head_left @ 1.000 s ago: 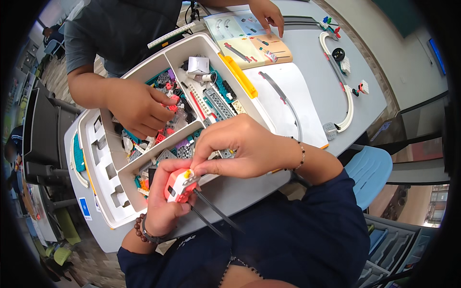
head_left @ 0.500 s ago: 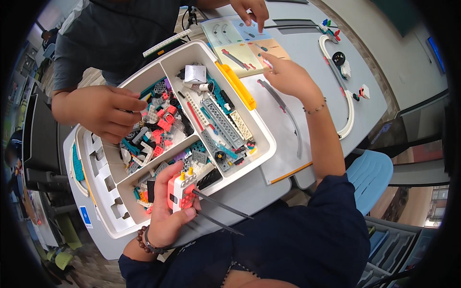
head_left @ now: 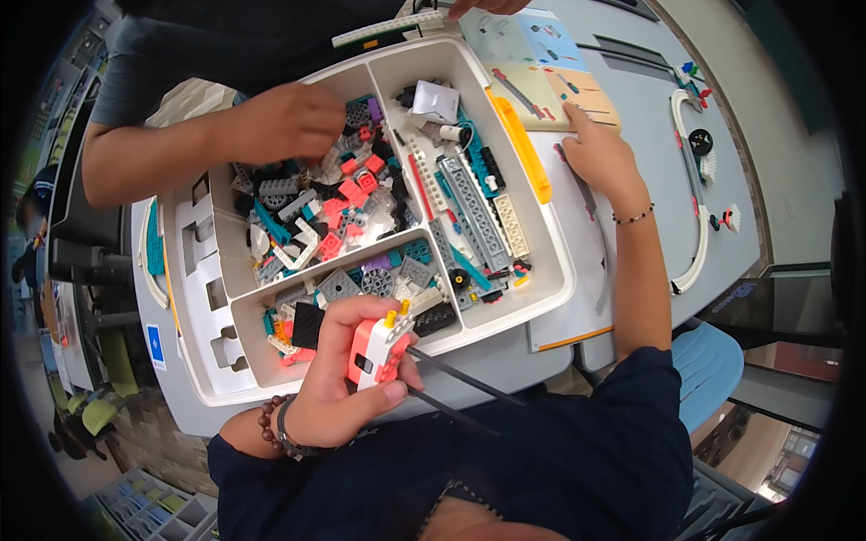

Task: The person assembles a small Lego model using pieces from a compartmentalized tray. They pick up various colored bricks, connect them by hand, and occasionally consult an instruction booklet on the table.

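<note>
My left hand [head_left: 336,397] is closed around a white and coral building-brick block [head_left: 379,350] with two yellow pegs on its top and two black strips or cables trailing from its side. It holds the block above the near edge of the parts box [head_left: 564,287]. My right hand [head_left: 606,162] reaches over to the picture instruction booklet [head_left: 591,90], index finger stretched onto the page and the other fingers partly hidden. Under that wrist lies a curved grey track piece [head_left: 603,261] on a white sheet [head_left: 564,311].
A co-worker's hand [head_left: 298,122] reaches into the box among coral, grey and teal bricks [head_left: 347,203]; their other hand [head_left: 492,5] is at the top edge. A white curved track [head_left: 699,243] with attached pieces stands on the right. A blue chair [head_left: 699,370] is beside the table.
My right index finger has come down onto the booklet page. The co-worker's near hand has moved into the bricks, and their other hand has pulled back from the booklet. The view has shifted.
</note>
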Motion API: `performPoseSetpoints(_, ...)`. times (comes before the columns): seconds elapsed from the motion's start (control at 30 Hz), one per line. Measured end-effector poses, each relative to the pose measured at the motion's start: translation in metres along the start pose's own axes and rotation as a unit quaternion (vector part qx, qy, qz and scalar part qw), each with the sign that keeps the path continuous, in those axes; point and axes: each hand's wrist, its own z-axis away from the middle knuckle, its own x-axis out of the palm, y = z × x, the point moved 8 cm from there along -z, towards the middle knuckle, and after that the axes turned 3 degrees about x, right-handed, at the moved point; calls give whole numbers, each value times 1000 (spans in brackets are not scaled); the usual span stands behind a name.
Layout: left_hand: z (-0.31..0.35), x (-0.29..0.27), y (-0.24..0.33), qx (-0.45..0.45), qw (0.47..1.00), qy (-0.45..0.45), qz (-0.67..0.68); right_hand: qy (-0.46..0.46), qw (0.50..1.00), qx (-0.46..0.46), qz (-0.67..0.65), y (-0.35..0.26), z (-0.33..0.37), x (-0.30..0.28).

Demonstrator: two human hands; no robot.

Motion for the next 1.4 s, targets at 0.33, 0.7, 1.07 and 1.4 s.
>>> performPoseSetpoints(0.33, 1, 4, 8, 56, 996, -44, -54, 18, 1000, -24, -1, -2, -7, 6)
performPoseSetpoints(0.7, 5, -4, 10, 70, 992, -75, -78, 12, 999, -22, -36, 1, -10, 10)
performPoseSetpoints(1.07, 5, 0, 10, 35, 994, -77, -73, 44, 977, -86, -189, -6, 2, -12)
performPoseSetpoints(1.4, 7, -6, 5, -12, 998, -18, -56, -156, 795, -298, -505, -179, 113, -53)
